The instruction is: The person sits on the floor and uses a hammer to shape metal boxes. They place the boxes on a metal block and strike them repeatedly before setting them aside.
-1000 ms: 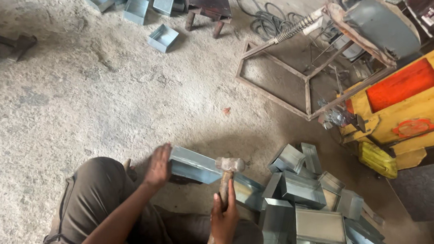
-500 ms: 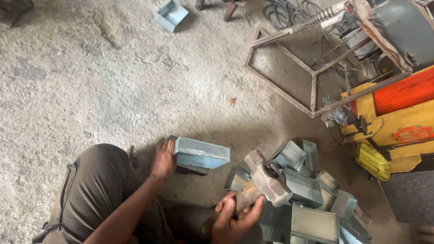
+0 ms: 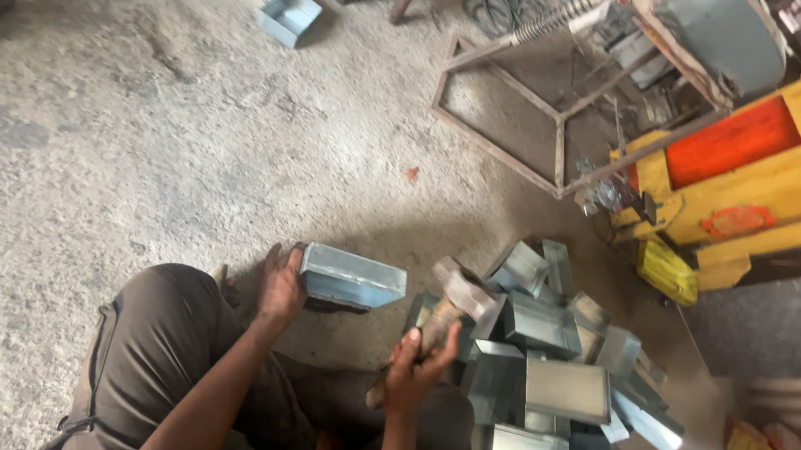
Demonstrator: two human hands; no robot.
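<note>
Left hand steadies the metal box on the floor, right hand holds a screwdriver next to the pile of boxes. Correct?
Not quite. The right hand holds a hammer by its wooden handle, not a screwdriver; the head view shows its blocky metal head. The rest stands: the left hand steadies the metal box on the floor, beside the pile of boxes.

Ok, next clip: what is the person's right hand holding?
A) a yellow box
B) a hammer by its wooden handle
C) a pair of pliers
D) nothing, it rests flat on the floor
B: the right hand grips the wooden handle of a hammer raised over the pile of metal boxes, while the left hand steadies a single metal box on the floor.
</note>
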